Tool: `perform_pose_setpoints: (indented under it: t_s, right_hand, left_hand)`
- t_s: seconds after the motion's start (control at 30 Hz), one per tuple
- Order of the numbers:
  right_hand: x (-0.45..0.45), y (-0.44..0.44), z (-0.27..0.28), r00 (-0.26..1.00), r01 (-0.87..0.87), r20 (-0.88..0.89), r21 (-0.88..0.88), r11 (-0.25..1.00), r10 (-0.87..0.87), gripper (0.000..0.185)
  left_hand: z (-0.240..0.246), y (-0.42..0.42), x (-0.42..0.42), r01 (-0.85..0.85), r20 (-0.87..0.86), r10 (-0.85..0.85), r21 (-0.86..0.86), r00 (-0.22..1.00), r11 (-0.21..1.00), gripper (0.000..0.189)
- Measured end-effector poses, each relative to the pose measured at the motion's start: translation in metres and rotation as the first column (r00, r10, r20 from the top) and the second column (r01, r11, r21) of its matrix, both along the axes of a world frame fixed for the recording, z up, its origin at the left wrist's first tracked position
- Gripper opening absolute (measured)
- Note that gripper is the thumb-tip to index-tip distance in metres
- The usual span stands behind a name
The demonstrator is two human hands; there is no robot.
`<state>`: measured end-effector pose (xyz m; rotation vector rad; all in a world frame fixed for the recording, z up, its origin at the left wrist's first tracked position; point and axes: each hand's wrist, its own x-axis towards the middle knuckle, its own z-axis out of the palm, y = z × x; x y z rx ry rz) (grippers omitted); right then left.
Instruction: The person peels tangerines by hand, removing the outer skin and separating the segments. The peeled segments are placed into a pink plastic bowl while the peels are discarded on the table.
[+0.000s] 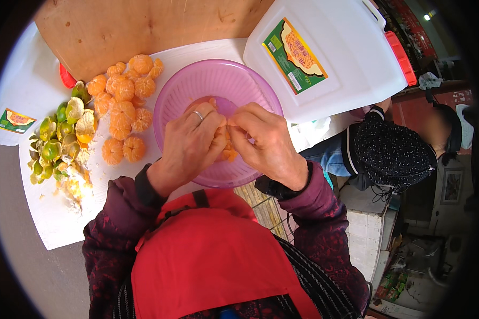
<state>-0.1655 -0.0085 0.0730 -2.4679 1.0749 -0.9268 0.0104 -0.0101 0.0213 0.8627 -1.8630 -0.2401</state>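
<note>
Above a pink plastic basin (pixel 175 85), my left hand (pixel 191 141) and my right hand (pixel 265 141) meet at the fingertips. Both pinch a small mandarin piece, mostly hidden by the fingers. A ring sits on one left finger. Loose orange mandarin pulp (pixel 228 153) shows inside the basin, below and between the hands. To the left of the basin, several peeled mandarins (pixel 123 88) lie grouped on a white tabletop (pixel 103 199). Green and yellow mandarin peels (pixel 60 139) are heaped farther left, with pale peel scraps (pixel 74 187) near them.
A large white plastic jug (pixel 343 52) with a red cap and printed label lies behind the basin at right. Another white container (pixel 18 87) stands at far left. A wooden board (pixel 151 24) rises at the back. A person (pixel 395 143) in dark clothes is at right.
</note>
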Motion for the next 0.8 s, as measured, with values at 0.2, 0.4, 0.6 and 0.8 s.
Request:
perform_pose_setpoints:
  t_s: [0.2,0.4,0.6,0.8]
  right_hand:
    - [0.003,-0.005,-0.001,0.992,-0.002,0.124,0.192,0.981,-0.022,0.013]
    - [0.006,-0.005,-0.006,0.997,0.049,0.051,0.143,0.988,-0.057,0.005]
    - [0.008,-0.014,-0.015,0.996,-0.039,0.071,-0.094,0.995,0.046,0.011]
    - [0.008,-0.018,-0.027,0.966,-0.059,0.253,0.042,0.997,0.047,0.005]
  left_hand:
    - [-0.002,-0.001,0.005,0.032,-0.016,-0.032,0.01,0.999,0.999,0.021]
    - [-0.003,-0.001,0.005,0.03,0.02,-0.031,0.005,0.999,1.0,0.019]
    - [-0.009,-0.004,0.004,0.03,-0.068,-0.027,0.049,0.997,0.998,0.02]
    - [-0.013,0.002,0.001,0.153,-0.344,-0.019,0.366,0.939,0.918,0.013]
